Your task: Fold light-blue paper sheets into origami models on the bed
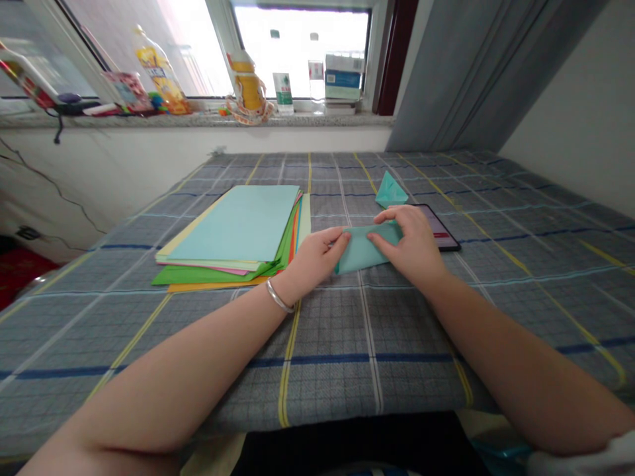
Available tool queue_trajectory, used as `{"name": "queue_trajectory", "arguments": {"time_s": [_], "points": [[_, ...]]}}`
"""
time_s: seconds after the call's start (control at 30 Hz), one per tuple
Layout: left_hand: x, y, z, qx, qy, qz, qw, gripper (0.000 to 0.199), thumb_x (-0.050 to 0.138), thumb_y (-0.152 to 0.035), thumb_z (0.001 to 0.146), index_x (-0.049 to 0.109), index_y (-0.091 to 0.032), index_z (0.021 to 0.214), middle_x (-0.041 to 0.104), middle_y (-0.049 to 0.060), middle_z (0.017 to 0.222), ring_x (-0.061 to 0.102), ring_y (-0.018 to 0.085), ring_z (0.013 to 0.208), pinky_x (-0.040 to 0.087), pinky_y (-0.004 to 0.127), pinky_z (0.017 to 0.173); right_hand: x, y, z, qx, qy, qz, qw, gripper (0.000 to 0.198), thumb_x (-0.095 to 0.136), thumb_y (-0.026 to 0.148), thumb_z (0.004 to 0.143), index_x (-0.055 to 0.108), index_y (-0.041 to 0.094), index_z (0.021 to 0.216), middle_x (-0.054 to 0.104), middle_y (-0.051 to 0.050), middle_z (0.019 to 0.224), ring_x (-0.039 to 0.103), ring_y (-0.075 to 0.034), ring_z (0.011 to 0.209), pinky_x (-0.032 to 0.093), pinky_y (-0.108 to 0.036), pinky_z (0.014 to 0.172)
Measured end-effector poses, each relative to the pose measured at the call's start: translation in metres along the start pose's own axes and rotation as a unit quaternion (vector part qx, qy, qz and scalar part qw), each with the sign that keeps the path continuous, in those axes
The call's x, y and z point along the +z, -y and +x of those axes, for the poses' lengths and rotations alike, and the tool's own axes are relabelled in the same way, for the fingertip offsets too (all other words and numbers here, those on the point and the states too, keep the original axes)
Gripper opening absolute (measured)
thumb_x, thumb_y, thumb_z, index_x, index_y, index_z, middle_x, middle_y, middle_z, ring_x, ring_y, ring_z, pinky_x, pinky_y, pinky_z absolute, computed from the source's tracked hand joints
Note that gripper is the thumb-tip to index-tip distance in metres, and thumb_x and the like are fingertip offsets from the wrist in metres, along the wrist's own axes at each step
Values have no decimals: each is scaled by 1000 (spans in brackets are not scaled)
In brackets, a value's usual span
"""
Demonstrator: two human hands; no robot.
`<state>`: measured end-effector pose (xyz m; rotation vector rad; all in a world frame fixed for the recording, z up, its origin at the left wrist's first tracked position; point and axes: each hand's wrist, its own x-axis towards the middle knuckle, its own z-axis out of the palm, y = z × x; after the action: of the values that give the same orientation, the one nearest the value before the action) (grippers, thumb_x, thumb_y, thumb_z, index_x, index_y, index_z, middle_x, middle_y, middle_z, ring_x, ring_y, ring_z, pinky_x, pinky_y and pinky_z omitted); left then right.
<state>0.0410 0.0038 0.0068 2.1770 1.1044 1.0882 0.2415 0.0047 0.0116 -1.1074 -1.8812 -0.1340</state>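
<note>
Folded teal paper point(364, 256) lies just right of the middle of the frame, between the two hands, its long upper edge running nearly level. The left hand point(317, 256) pinches its left end, thumb laid on the near face and the other fingers curled behind, mostly hidden. The right hand point(415, 246) is over its right part: the thumb rests on the near face close to the upper edge, and the forefinger arches past that edge with a narrow gap between the two tips. Whether the right fingers close on it from behind, I cannot tell. A silver bracelet point(279, 296) circles the left wrist.

Just above the right hand stands a small teal folded piece point(391, 190), pointed at the top. Beside that hand, partly covered by it, lies a dark-edged device point(443, 233) with its screen up.

Left of centre is a stack of coloured paper point(233, 225), pale blue on top, with green, orange and yellow sheets showing at its edges. All of these lie on a grey plaid cloth point(327, 350). Along the windowsill point(198, 121) at the upper left are a bottle of yellow drink point(161, 73), a yellow container point(248, 89) and stacked boxes point(343, 79).
</note>
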Motion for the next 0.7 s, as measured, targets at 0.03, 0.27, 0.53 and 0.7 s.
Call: {"name": "queue_trajectory", "arguments": {"time_s": [0.03,0.27,0.53,0.7], "points": [[0,0,0,-8,-19,-4,1000,37,41,-38,95,55,-17,67,45,-3,58,42,12,57,31,24,53,0,-2,0,3,2,0,1000,12,67,29,79,66,25,90,70,-6,96,60,-28,101,42,-47,94],[-2,-1,2,-34,-92,-72,993,33,38,-35,96,66,-17,95,63,2,80,55,17,77,43,27,70,4,-15,1,56,16,49,997,16,63,27,83,74,26,93,74,-4,93,64,-25,95,45,-45,91],[5,8,3,-105,-139,-185,967,31,46,-29,93,61,-22,120,50,-2,64,41,11,54,32,22,50,7,-13,-2,68,35,114,991,26,60,23,86,74,28,108,73,-3,98,65,-22,95,48,-40,89],[8,11,4,-130,-151,-245,949,27,48,-25,91,59,-23,116,41,-4,59,35,10,50,27,20,46,7,-12,-2,41,45,110,992,27,61,23,86,75,28,108,73,-4,97,64,-21,93,48,-39,87]]}}
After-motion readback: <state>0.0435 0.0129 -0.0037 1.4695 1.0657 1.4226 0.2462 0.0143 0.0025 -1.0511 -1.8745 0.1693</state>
